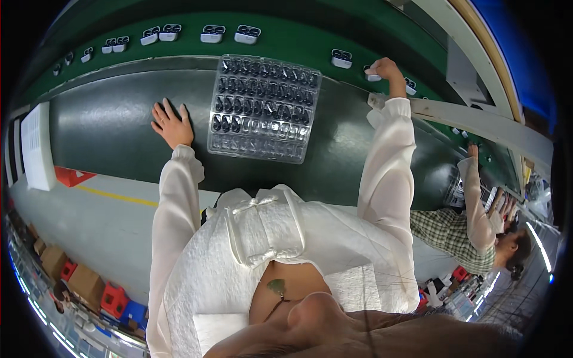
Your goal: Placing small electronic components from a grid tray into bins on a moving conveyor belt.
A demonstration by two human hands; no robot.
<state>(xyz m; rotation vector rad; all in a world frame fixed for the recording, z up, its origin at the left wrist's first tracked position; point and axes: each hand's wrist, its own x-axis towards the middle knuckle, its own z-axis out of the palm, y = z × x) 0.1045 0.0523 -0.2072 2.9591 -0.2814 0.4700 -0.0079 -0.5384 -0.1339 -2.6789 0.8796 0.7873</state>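
My left hand lies flat on the dark work surface, fingers spread, holding nothing, just left of a clear plastic tray. The tray holds several small dark parts in its upper rows; its lower rows are bare. My right hand reaches out to the green conveyor belt and closes on a small white case at the belt's near edge.
Several open white cases ride in a row along the green belt. A white block sits at the surface's left end. Another person works at the right. Cardboard boxes and red bins stand on the floor.
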